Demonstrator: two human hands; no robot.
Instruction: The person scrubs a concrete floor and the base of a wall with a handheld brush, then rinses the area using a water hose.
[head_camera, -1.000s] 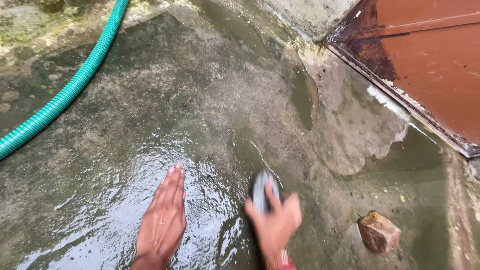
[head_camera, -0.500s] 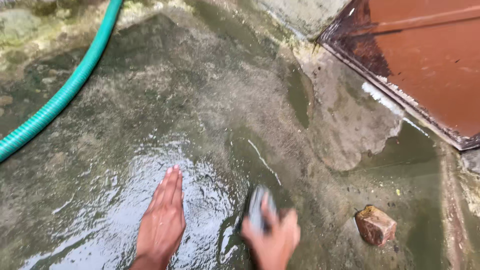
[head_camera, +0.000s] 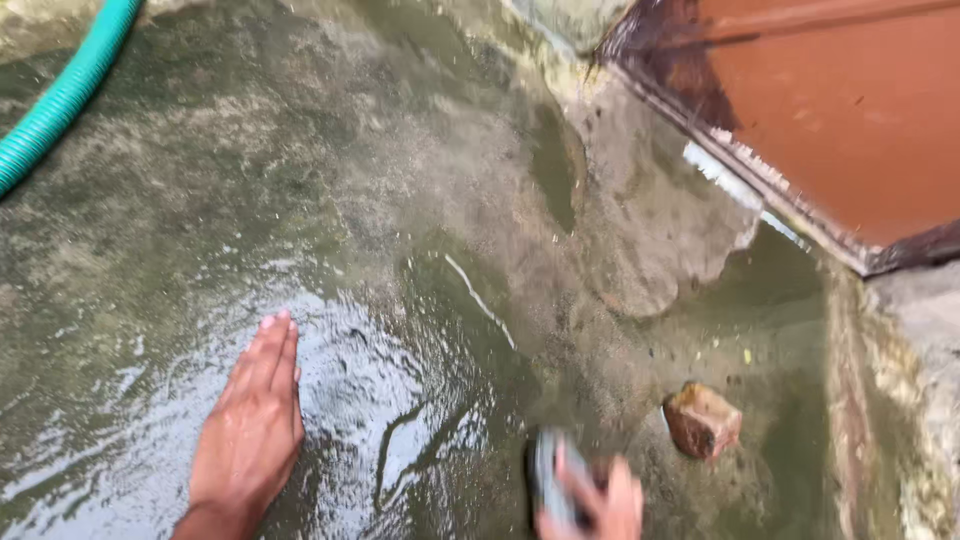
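Scrubbing step in hand: right hand, bottom centre of the frame, fingers closed round a grey scrub brush on the wet concrete floor; left hand spread flat, lower left; next stroke calls for firm downward pressure.

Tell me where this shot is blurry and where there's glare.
Head view: the right hand and the grey scrubber it grips are smeared by motion blur at the bottom edge; sky glare whitens the wet floor beside the flat left hand, which stays fairly sharp; soft daylight, no hard shadows.
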